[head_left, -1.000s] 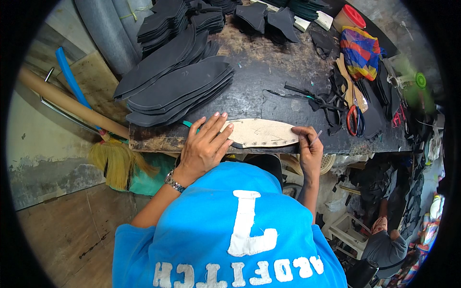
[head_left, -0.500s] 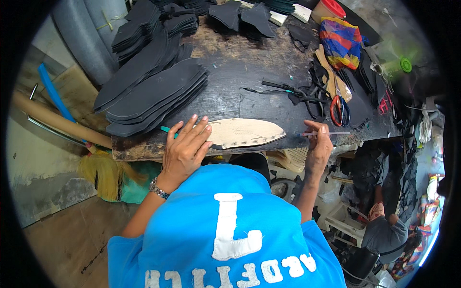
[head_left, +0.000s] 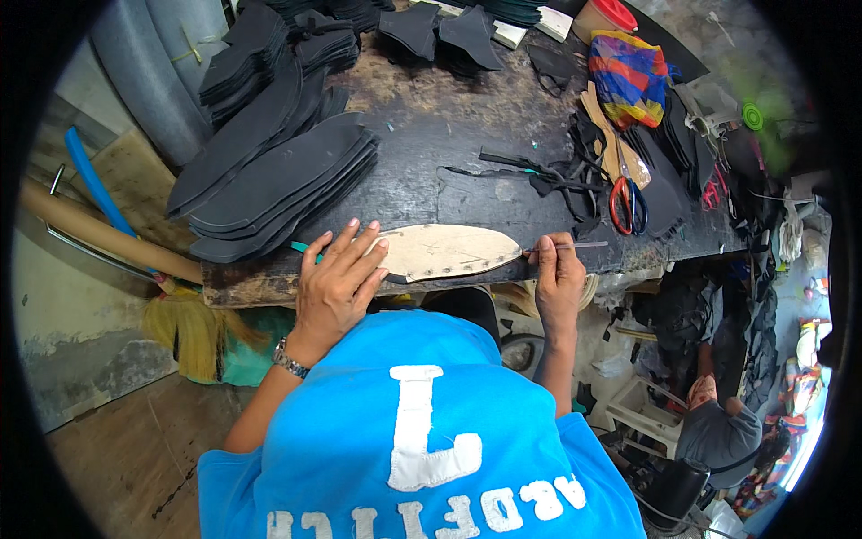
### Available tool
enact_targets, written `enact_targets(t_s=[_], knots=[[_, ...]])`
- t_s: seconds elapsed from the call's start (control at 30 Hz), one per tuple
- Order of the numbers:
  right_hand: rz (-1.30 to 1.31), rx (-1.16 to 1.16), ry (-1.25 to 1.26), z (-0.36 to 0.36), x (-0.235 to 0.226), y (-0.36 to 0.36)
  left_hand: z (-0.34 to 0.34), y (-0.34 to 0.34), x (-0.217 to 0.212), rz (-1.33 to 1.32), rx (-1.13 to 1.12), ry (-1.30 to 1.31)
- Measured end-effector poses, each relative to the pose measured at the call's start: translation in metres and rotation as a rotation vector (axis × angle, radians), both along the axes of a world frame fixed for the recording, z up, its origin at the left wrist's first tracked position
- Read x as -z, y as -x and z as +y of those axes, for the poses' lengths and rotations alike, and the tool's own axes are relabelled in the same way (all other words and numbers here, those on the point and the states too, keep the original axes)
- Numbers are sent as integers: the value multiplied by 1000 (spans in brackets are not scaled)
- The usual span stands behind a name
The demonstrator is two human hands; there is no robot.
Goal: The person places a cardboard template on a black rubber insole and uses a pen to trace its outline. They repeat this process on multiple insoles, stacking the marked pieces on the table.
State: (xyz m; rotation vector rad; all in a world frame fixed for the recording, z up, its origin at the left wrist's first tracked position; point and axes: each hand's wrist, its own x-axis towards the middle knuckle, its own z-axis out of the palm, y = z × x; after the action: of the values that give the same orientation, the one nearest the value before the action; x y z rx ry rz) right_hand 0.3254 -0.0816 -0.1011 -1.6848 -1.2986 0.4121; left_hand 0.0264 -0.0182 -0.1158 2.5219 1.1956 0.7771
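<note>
Left hand (head_left: 337,283) flat, fingers spread, pressing down on tan sole pattern (head_left: 449,251) at near edge of dark bench (head_left: 431,153). Right hand (head_left: 558,278), grip pinched on thin pen (head_left: 575,245), tip at pattern's pointed end. Farther back, piled black sole cutouts (head_left: 278,175); red-handled scissors (head_left: 626,199) to the right.

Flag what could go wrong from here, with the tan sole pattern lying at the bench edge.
1. The left hand pins only one end of the tan pattern; it could pivot under the thin tool in the right hand, spoiling the outline.
2. The pattern lies along the workbench front edge, so a slip could push it off.
</note>
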Motion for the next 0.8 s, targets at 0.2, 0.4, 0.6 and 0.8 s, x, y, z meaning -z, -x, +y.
enact_targets(t_s=[0.2,0.4,0.6,0.8], knots=[[-47,2,49,2,-4,5,0,1,1,22,1,-6],[-147,-35,36,4,-5,3,-1,-1,-1,0,-7,8],[185,-7,104,-1,-7,8,-1,-2,-1,-17,-7,24],[-222,-149,-48,3,4,17,-1,-1,0,-32,-2,31]])
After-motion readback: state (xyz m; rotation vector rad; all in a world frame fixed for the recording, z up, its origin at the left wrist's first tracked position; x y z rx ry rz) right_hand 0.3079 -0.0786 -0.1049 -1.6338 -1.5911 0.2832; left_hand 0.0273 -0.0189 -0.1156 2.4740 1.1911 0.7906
